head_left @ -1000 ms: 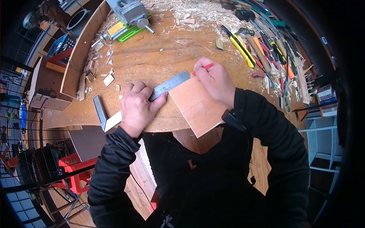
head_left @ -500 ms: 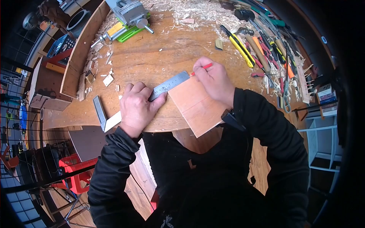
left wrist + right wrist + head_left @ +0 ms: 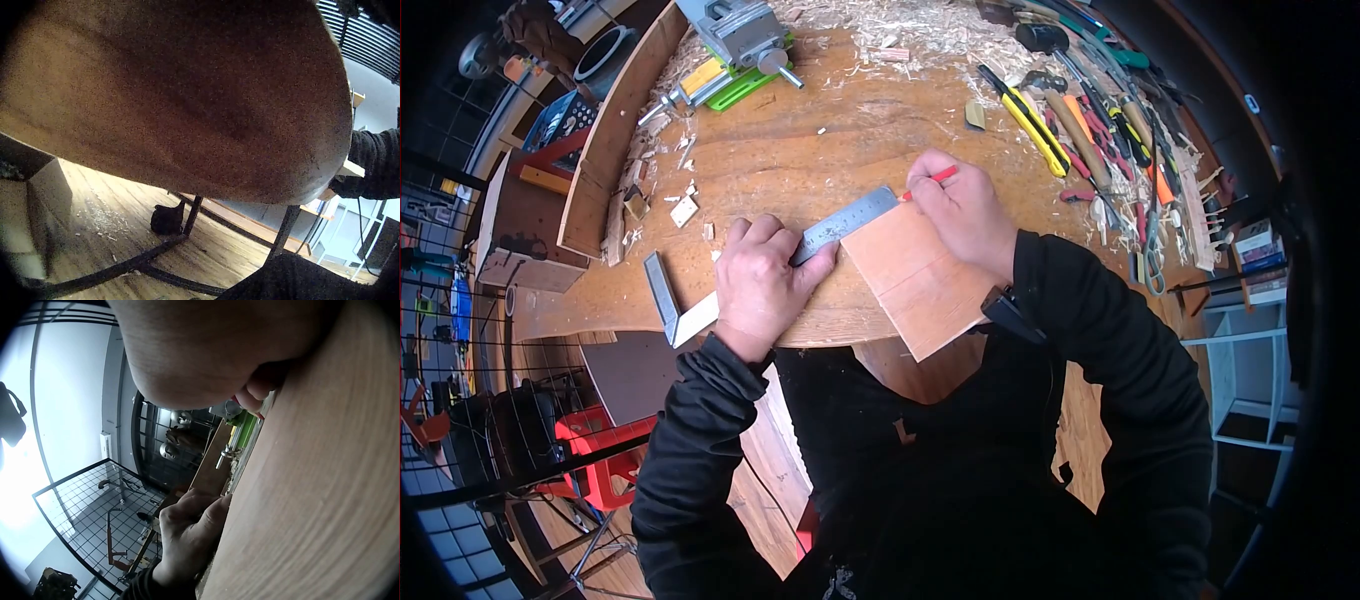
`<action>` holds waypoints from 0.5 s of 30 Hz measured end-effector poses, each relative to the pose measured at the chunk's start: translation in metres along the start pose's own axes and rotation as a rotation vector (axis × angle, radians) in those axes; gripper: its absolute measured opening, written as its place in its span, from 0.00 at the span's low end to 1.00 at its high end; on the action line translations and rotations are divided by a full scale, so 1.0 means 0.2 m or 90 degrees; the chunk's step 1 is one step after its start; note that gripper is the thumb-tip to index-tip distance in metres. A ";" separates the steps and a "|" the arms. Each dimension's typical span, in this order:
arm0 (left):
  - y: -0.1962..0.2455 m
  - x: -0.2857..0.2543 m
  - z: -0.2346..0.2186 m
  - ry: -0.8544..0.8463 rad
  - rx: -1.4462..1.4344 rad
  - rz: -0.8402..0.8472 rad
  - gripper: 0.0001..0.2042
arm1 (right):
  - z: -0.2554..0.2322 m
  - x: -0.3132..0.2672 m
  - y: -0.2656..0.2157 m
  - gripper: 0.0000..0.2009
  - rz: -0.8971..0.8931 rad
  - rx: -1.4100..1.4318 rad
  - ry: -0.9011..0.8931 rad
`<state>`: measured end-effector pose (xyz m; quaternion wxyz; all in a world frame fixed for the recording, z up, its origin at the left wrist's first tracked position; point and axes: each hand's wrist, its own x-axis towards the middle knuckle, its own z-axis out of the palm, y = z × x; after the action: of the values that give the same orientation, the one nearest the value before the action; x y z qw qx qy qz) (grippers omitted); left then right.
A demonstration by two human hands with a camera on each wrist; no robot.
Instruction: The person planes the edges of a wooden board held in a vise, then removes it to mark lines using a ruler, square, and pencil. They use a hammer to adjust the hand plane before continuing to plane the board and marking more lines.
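Note:
My left hand (image 3: 762,275) holds down a metal try square, its fingers bent on the far side and its thumb on the near side. The marked blade (image 3: 855,218) shows beyond that hand, and the dark stock (image 3: 662,290) lies to its left; the middle is hidden under the palm. A square thin wooden board (image 3: 905,280), with a line across it, lies against the blade and juts over the table's near edge. My right hand (image 3: 965,215) rests on the board and pinches a red pencil (image 3: 944,174), its tip at the far corner beside the blade's end.
A drill-press vise (image 3: 745,45) stands at the back left of the wooden table (image 3: 850,120). Wood shavings (image 3: 930,30) cover the back. On the right lie a yellow utility knife (image 3: 1030,125), scissors (image 3: 1154,265) and several other tools. A raised plank (image 3: 615,140) borders the left side.

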<state>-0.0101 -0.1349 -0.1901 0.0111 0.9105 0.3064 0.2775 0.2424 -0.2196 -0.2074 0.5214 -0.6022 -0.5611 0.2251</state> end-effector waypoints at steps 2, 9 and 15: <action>0.00 0.00 0.00 0.001 0.002 0.000 0.15 | 0.01 0.00 0.01 0.08 0.026 0.043 0.017; -0.01 -0.01 -0.03 0.026 -0.015 0.024 0.14 | -0.02 0.04 0.00 0.12 0.107 0.198 0.034; 0.07 -0.03 -0.23 0.044 -0.041 0.133 0.13 | -0.19 0.00 -0.17 0.15 0.102 0.214 0.023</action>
<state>-0.0303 -0.1573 -0.1516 0.0007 0.9265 0.2006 0.3184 0.2602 -0.2403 -0.1640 0.6053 -0.5530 -0.4564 0.3457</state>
